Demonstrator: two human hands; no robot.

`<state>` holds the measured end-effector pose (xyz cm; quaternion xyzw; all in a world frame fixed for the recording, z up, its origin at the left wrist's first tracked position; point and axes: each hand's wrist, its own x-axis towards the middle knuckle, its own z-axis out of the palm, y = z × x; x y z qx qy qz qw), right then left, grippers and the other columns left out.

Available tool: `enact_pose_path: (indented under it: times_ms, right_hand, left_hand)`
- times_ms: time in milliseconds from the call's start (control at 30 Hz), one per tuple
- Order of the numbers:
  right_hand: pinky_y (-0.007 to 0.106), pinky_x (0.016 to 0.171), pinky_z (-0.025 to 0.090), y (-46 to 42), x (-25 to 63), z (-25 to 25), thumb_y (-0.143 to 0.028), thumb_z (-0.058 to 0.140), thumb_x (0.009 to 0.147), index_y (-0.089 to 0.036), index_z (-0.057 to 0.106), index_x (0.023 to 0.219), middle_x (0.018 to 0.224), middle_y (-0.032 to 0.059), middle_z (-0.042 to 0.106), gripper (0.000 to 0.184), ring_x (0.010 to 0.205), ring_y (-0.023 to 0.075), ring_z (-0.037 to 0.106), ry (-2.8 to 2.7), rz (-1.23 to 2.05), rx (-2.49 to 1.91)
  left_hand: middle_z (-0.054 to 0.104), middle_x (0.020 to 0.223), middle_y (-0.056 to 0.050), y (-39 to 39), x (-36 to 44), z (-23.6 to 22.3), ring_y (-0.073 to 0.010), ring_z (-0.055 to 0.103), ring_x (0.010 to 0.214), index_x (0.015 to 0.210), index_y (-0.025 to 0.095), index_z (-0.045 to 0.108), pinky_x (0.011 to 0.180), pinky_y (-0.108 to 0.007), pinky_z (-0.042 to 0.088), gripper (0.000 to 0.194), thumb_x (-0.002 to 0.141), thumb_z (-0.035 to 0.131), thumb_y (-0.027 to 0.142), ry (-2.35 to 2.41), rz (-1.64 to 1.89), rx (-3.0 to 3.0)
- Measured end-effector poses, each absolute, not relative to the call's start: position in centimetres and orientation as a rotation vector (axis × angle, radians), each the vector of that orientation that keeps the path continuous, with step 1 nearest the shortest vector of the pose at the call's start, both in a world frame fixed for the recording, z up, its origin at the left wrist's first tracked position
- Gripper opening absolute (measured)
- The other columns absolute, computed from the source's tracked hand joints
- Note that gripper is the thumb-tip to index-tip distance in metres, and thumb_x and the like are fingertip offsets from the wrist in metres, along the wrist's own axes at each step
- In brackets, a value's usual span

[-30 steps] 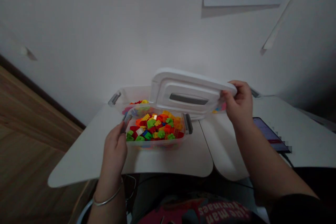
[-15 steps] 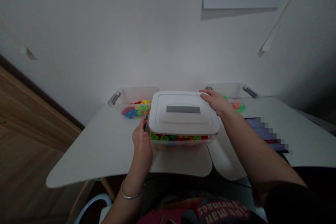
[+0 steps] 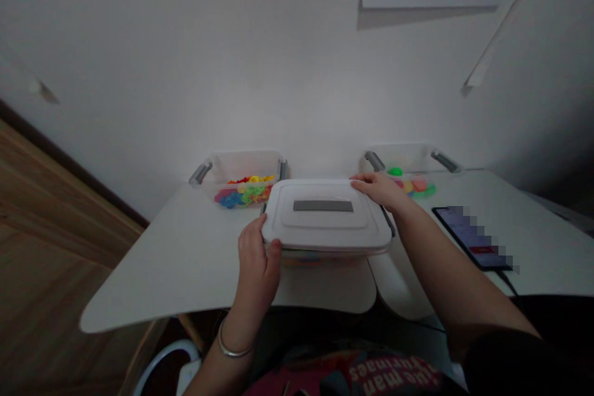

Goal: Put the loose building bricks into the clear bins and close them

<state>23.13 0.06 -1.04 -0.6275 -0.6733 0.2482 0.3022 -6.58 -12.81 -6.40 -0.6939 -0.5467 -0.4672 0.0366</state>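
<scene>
A clear plastic box of coloured bricks stands in front of me with its white lid (image 3: 325,216) lying flat on top, a grey handle in the lid's middle. My left hand (image 3: 257,263) grips the lid's near left corner, thumb on top. My right hand (image 3: 380,189) rests with its fingers flat on the lid's far right corner. The bricks inside are almost hidden; only a thin coloured strip shows under the lid's front edge.
An open clear bin (image 3: 239,176) with coloured pieces sits behind on the left. Another open bin (image 3: 408,164) with a few coloured pieces is at the back right. A phone (image 3: 473,238) lies on the right tabletop. The white wall is close behind.
The lid, held up tilted in my right hand a second ago, came down onto the box. My left hand moved from the box's left latch to the lid's corner.
</scene>
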Motion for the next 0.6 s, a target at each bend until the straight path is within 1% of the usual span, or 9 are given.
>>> enact_pose_path:
  times_ms: [100,167,300,400,433,500,600]
  right_hand:
    - [0.032,0.080,0.051,-0.3,23.5,-1.4,-0.036,0.058,0.081,-0.017,0.072,0.099,0.097,0.0070,0.074,0.029,0.088,0.0209,0.067,-1.804,0.653,-1.630]
    - [0.033,0.082,0.051,-0.4,23.6,-1.6,-0.037,0.057,0.082,-0.019,0.073,0.098,0.098,0.0065,0.074,0.028,0.090,0.0214,0.067,-1.824,0.645,-1.604]
    - [0.036,0.094,0.048,-0.9,23.7,-2.1,-0.032,0.053,0.085,-0.019,0.071,0.104,0.108,0.0065,0.072,0.029,0.102,0.0220,0.064,-1.853,0.686,-1.539]
    - [0.037,0.099,0.045,-1.4,23.8,-2.2,-0.029,0.054,0.084,-0.019,0.067,0.112,0.119,0.0077,0.068,0.033,0.109,0.0214,0.062,-1.827,0.732,-1.496]
    - [0.037,0.098,0.046,-1.6,23.9,-2.3,-0.028,0.054,0.084,-0.019,0.066,0.115,0.121,0.0078,0.067,0.034,0.110,0.0211,0.062,-1.812,0.747,-1.488]
    - [0.036,0.094,0.049,-2.0,24.0,-2.4,-0.027,0.053,0.084,-0.021,0.063,0.120,0.123,0.0075,0.066,0.038,0.109,0.0204,0.062,-1.786,0.774,-1.483]
    - [0.035,0.090,0.051,-2.5,24.0,-2.5,-0.029,0.051,0.087,-0.020,0.059,0.126,0.122,0.0077,0.066,0.041,0.106,0.0202,0.064,-1.773,0.803,-1.536]
  left_hand:
    - [0.055,0.121,-0.015,-12.9,-6.8,-6.4,-0.0256,0.051,0.115,0.129,0.017,0.047,0.099,-0.045,0.043,0.046,0.098,0.026,0.044,-1.656,-1.518,-2.147]
    - [0.055,0.118,-0.014,-13.0,-6.9,-6.2,-0.0244,0.053,0.113,0.124,0.018,0.050,0.097,-0.044,0.044,0.041,0.098,0.028,0.042,-1.640,-1.579,-2.147]
    - [0.055,0.113,-0.013,-13.4,-6.7,-5.9,-0.0240,0.053,0.110,0.112,0.019,0.053,0.094,-0.044,0.046,0.031,0.097,0.032,0.036,-1.610,-1.595,-2.128]
    - [0.053,0.108,-0.012,-13.3,-6.7,-5.9,-0.0246,0.052,0.110,0.103,0.019,0.056,0.094,-0.046,0.047,0.029,0.097,0.034,0.036,-1.605,-1.592,-2.114]
    - [0.052,0.110,-0.012,-13.1,-6.8,-6.0,-0.0248,0.051,0.113,0.104,0.019,0.056,0.096,-0.046,0.046,0.028,0.096,0.036,0.037,-1.623,-1.596,-2.117]
    - [0.050,0.121,-0.013,-12.5,-7.0,-6.3,-0.0252,0.047,0.121,0.112,0.019,0.056,0.102,-0.047,0.044,0.029,0.095,0.039,0.036,-1.699,-1.629,-2.141]
    - [0.045,0.138,-0.013,-11.6,-7.3,-6.9,-0.0248,0.041,0.132,0.133,0.022,0.046,0.110,-0.048,0.037,0.040,0.095,0.041,0.035,-1.822,-1.706,-2.250]
